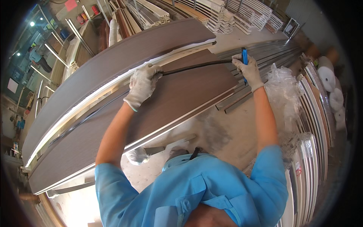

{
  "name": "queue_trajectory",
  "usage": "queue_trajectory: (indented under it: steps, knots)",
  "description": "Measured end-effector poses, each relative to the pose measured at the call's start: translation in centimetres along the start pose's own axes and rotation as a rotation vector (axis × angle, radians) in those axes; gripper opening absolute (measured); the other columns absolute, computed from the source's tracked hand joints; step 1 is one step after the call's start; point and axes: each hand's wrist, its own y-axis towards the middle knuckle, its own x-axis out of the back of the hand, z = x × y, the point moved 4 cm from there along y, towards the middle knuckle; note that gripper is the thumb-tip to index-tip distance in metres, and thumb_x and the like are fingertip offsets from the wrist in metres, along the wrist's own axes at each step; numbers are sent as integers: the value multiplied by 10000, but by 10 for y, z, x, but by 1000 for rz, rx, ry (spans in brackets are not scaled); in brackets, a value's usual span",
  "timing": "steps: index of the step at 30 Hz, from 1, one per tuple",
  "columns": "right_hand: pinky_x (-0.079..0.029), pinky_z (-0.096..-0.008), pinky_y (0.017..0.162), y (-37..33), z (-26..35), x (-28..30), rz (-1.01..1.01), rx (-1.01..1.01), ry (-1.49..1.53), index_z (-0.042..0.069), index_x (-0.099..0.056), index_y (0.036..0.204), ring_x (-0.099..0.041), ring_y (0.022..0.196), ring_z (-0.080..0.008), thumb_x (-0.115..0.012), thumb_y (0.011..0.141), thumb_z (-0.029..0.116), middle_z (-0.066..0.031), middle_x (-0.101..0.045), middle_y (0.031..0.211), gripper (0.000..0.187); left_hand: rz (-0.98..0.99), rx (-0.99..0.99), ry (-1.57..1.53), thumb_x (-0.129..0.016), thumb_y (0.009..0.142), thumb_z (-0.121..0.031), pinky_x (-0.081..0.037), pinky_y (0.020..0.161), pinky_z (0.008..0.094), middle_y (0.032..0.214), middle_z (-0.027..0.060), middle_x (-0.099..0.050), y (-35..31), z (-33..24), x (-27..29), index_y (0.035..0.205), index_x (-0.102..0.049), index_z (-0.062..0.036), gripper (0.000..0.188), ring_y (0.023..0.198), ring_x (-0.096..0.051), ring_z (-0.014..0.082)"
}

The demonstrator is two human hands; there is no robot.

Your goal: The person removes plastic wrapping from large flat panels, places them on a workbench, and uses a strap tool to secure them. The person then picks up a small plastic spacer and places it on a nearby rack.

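A long black flexible strip [196,67], which looks like a rubber seal, runs between my two white-gloved hands above a brown panel [181,90]. My left hand [143,85] is closed on the strip near the panel's far long edge. From there the strip trails to the left along the panel. My right hand [247,70], beyond the panel's right end, grips the strip's other end. It also holds a slim blue tool [245,56] upright; whether this is a cutter or a marker I cannot tell.
A second brown panel [124,56] with a pale edge lies just beyond the first. Metal rails [261,56] extend at the right, beside crumpled clear plastic [283,83]. Stacked profiles [215,15] stand behind. A person [36,58] stands far left.
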Motion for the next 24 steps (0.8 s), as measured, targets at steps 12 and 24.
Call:
queue_trajectory:
  steps: [12,24]
  knots:
    - [-439,-247,562,109,-54,-52,169,9,2,26,-712,1001,-527,597,-74,-764,853,164,15,-621,721,209,10,266,227,-652,895,-177,-512,854,453,1006,86,-671,40,32,-39,980,-723,-155,113,979,-648,336]
    - [-450,-246,584,124,-90,-57,622,-76,252,44,-670,941,-529,625,-74,-695,917,177,13,-601,735,138,52,463,174,-675,838,-46,-490,826,402,914,115,-685,32,11,-43,978,-732,-70,153,897,-628,305]
